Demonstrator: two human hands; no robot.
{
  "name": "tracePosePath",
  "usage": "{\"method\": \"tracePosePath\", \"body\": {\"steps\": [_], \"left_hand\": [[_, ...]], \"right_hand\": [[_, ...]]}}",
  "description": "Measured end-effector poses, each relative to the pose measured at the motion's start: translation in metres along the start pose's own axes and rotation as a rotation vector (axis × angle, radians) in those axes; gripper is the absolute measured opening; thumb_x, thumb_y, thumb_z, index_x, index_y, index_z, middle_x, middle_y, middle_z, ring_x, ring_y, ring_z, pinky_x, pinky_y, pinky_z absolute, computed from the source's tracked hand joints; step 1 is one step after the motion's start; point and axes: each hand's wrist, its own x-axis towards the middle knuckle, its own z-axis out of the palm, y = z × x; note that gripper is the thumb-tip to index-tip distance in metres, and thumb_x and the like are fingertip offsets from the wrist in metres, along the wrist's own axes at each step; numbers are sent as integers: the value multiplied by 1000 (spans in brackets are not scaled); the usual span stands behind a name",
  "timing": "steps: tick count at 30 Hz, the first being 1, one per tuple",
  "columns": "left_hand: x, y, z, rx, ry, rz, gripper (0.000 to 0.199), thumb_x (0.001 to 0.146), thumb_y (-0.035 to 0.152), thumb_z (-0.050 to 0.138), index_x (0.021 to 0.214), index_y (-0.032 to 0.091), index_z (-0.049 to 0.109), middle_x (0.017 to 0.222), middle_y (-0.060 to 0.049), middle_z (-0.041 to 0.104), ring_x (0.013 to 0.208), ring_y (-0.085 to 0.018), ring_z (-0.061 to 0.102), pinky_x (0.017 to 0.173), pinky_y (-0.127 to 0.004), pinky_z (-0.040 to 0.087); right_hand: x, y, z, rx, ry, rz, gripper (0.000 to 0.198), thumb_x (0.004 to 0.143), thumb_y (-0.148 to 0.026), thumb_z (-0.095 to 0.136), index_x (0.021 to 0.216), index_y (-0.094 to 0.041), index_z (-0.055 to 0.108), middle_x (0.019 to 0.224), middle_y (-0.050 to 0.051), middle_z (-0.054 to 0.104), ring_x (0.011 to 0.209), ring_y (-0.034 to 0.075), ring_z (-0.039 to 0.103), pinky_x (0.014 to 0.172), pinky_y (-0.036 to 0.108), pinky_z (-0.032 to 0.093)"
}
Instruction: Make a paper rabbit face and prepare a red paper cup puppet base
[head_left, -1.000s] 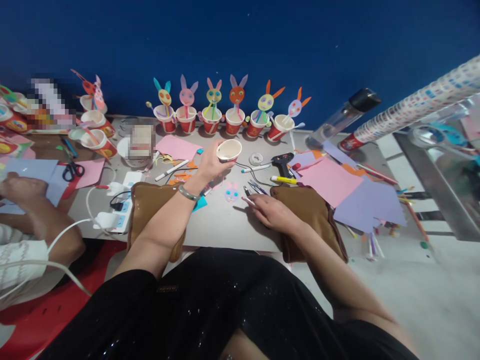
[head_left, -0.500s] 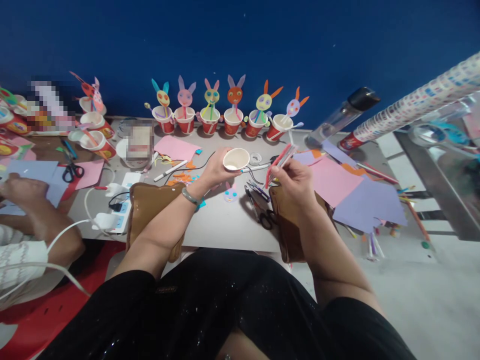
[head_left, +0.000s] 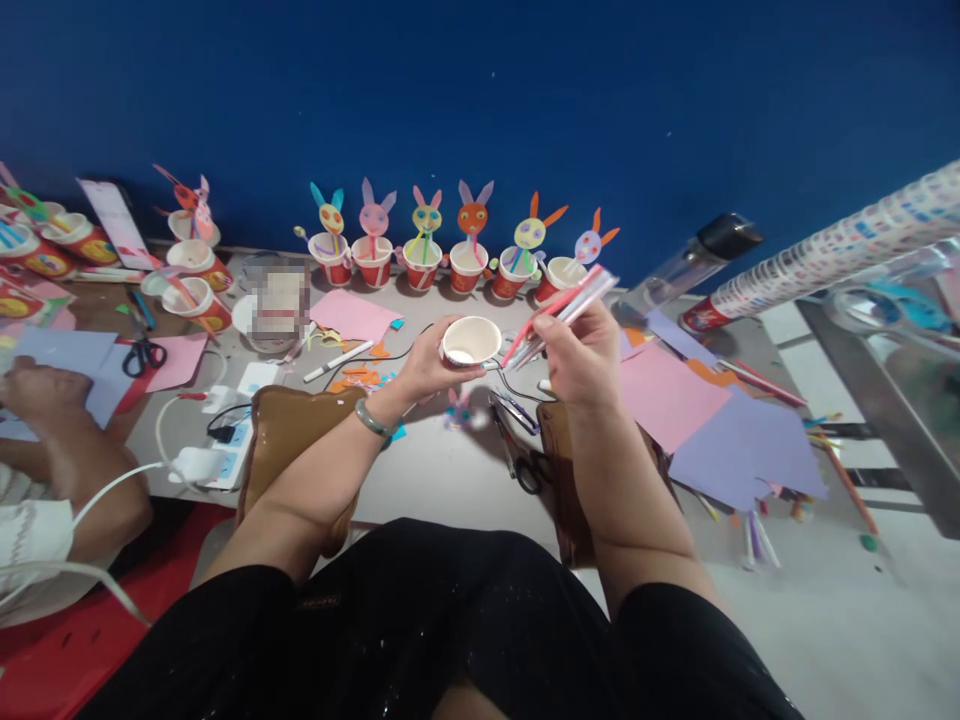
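My left hand (head_left: 427, 362) is wrapped around a paper cup (head_left: 471, 342), its open mouth tilted toward me and its inside pale. Pinched in my right hand (head_left: 577, 345) is a bundle of red and whitish straws (head_left: 559, 315), slanting down toward the cup's right side, apart from its rim as far as I can tell. Below the cup, a small paper bunny face (head_left: 457, 412) lies on the table. Black-handled scissors (head_left: 529, 470) rest to its right, beneath my right wrist. Along the wall stands a row of red cups (head_left: 424, 262) holding paper bunny heads on straws.
A power strip (head_left: 244, 430) with cables lies at the left, near a co-worker's hand (head_left: 45, 395) on purple paper. Pink paper (head_left: 667, 390) and purple paper (head_left: 750, 445) cover the right side. A long stack of cups (head_left: 810, 255) leans beside a clear bottle (head_left: 694, 255).
The straw bundle has swung to point down and left, closer to the cup. My view has tilted slightly, so the tabletop things sit lower. Both hands keep their hold.
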Motion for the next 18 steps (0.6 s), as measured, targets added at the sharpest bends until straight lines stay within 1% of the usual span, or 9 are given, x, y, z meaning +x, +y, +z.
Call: {"method": "tracePosePath", "body": {"steps": [2,4,7,11,14,18], "left_hand": [[0,0,0,-41,-6,17,72,67,52,90,122,19,59,116,-10,71,107,-26,69,95,-38,55],[1,-1,-1,-86,-15,42,76,64,59,90,121,18,60,114,-11,72,105,-27,70,92,-39,55],[1,-1,0,-112,-34,71,77,63,58,91,122,18,60,115,-11,71,105,-27,69,92,-40,54],[-2,-4,2,-93,-26,47,75,63,58,91,118,18,59,109,-10,70,98,-25,68,86,-38,54],[-4,-6,4,-100,2,19,79,60,59,92,119,19,58,110,-9,69,99,-25,68,87,-39,55],[-5,-8,4,-107,-21,2,77,62,57,91,120,19,58,111,-9,69,100,-25,68,87,-37,55]], "right_hand": [[-4,1,3,-5,-3,-20,24,86,-44,73,89,-26,58,74,-3,62,65,14,65,63,31,57],[-9,2,6,-40,2,-39,24,88,-44,72,90,-26,57,74,-3,64,66,15,67,65,33,57],[-15,3,7,-152,-3,-72,16,90,-38,70,92,-25,62,81,-1,70,73,17,70,69,34,56],[-20,4,11,-388,-33,-104,5,84,-27,72,87,-24,68,82,1,72,78,21,69,78,41,54],[-21,9,15,-470,-12,-156,6,82,-23,71,80,-24,65,79,1,70,77,22,67,86,47,50],[-22,17,19,-494,-42,-250,11,82,-20,69,79,-25,60,79,1,69,77,22,65,92,51,44]]}}
